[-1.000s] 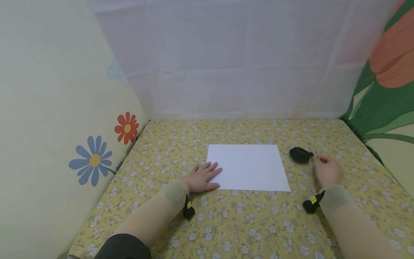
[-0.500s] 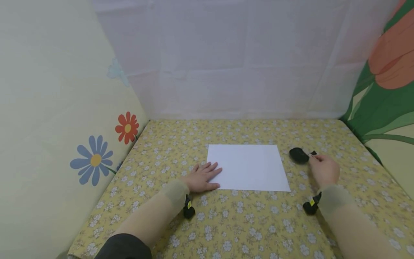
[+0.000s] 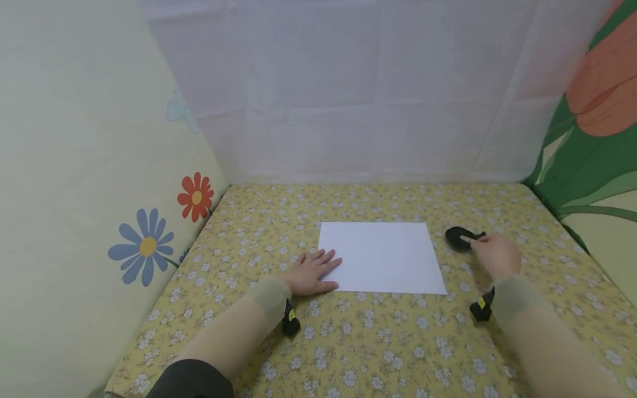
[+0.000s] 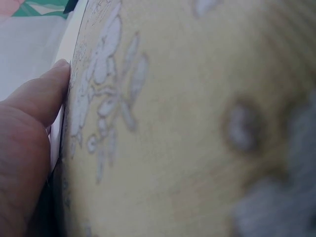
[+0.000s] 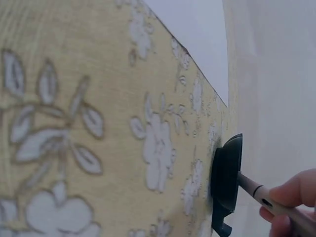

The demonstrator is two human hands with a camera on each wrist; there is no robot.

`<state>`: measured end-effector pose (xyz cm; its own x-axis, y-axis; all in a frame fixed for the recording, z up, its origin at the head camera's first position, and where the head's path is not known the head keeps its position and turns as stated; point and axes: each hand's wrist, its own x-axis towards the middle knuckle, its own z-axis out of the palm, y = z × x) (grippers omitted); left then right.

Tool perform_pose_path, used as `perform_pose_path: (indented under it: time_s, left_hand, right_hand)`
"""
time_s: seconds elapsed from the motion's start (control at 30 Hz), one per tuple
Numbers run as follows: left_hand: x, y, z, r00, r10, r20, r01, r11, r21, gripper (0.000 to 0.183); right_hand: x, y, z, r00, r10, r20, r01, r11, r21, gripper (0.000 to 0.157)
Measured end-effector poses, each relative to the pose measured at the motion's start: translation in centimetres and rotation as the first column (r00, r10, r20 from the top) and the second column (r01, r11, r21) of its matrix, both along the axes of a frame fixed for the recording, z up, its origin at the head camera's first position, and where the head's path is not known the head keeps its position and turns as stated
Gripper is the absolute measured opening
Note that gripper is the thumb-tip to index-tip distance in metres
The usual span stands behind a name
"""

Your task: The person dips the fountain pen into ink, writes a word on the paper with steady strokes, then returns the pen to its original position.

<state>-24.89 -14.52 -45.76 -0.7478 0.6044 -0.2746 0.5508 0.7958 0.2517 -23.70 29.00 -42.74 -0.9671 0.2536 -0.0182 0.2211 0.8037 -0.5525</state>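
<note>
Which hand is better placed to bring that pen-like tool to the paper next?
Probably the right hand: it pinches the grey pen-like tool right of the white paper. The left hand rests with fingers spread over the paper's near left corner, seemingly suited to steadying it.

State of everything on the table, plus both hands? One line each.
Floral tablecloth: spread flat
White paper sheet: lying flat, near-left corner covered
Black dish: on the cloth, contents not visible
Pen: tilted, tip at the dish, contact unclear
Left hand: fingers spread, resting on the paper
Right hand: pinching the pen
</note>
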Motion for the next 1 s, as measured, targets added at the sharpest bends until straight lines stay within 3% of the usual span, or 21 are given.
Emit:
perform_pose_path:
  time_s: [0.47, 1.0]
  left_hand:
    - [-0.07, -0.03, -0.19, 1.0, 0.007, -0.002, -0.007, 1.0, 0.006, 0.072]
    - [-0.17, -0.1, -0.3, 1.0, 0.004, 0.0, -0.004, 1.0, -0.001, 0.072]
  right_hand:
    - [-0.6, 0.05, 0.76, 0.998, 0.01, 0.066, -0.011, 1.0, 0.024, 0.041]
    - [0.18, -0.17, 0.08, 1.0, -0.022, -0.002, 0.022, 0.999, -0.037, 0.046]
